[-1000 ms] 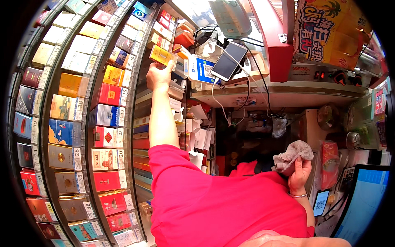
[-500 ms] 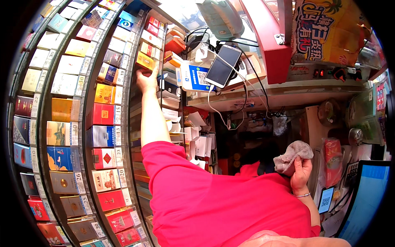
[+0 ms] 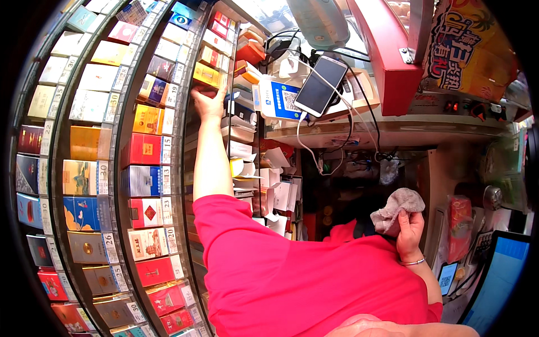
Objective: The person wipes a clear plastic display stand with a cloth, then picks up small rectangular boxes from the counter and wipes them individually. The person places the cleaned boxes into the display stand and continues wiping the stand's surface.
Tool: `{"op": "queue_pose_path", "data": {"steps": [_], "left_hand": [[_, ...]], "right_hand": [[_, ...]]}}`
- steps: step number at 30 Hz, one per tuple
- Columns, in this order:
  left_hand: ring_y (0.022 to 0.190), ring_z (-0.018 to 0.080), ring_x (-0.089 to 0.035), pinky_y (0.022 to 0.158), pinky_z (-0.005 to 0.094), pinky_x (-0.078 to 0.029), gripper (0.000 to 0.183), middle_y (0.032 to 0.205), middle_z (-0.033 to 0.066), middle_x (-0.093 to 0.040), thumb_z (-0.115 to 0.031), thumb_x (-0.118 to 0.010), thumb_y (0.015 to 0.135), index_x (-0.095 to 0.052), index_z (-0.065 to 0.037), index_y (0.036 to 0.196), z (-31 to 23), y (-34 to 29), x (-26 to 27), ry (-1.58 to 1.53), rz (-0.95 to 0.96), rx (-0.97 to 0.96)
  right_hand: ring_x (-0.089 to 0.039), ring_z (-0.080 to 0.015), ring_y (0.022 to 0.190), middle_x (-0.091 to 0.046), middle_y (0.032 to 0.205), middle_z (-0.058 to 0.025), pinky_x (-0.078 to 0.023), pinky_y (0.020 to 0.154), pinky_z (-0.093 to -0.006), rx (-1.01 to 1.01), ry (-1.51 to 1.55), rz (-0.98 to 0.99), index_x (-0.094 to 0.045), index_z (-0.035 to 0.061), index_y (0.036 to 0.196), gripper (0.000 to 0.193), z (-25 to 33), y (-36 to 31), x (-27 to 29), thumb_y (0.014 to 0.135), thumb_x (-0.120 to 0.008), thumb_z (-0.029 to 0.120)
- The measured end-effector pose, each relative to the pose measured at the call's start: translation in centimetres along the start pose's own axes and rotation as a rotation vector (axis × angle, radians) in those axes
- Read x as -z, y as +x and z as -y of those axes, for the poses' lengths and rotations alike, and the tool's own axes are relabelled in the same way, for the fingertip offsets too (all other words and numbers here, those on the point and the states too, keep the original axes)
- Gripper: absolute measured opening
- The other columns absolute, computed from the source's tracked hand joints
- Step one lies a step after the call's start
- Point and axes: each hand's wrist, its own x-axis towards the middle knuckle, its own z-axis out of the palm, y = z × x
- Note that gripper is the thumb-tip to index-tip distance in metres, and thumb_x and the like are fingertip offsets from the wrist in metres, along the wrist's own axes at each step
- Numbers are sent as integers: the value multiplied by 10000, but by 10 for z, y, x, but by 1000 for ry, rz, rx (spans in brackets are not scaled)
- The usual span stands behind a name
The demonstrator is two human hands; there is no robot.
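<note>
My left hand (image 3: 209,103) reaches to the nearest shelf column, just below a yellow cigarette pack (image 3: 206,74). Its thumb and fingers are spread apart at the shelf, with nothing visible between them; some fingertips are hard to make out. At the right, my right hand (image 3: 411,231) grips a crumpled grey cloth (image 3: 397,211), held up in front of my red shirt. The cloth hangs over the fingers and touches nothing else.
Tall shelves of cigarette packs (image 3: 145,149) with price tags fill the left side. A white phone (image 3: 320,85) on a cable lies by a blue code card (image 3: 281,101) on the counter. A red beam (image 3: 387,67) juts overhead; a monitor (image 3: 499,281) stands lower right.
The view has shifted, so the counter and phone sit farther right. My left hand has moved slightly along the shelf and its fingers have spread a little. The cloth stays in my right hand.
</note>
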Motion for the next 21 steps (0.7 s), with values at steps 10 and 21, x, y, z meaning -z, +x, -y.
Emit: {"op": "queue_pose_path", "data": {"steps": [10, 21], "left_hand": [[793, 160, -531, 739, 318, -472, 688, 849, 60, -541, -159, -848, 669, -370, -16, 1143, 1, -7, -4, -192, -20, 179], [557, 94, -424, 496, 228, -379, 261, 741, -5, -420, -123, -633, 886, -382, -109, 959, -166, -66, 7, -1111, -176, 349]], "right_hand": [[-529, -147, 1075, -576, 1168, -64, -392, 958, -284, 35, -47, 0, -521, -21, 1217, 301, 11, -7, 4, 948, -535, 113], [-533, -123, 1042, -584, 1130, -50, -409, 929, -270, 72, 78, -139, -534, -16, 1182, 265, 11, -39, 8, 944, -530, 99]]}}
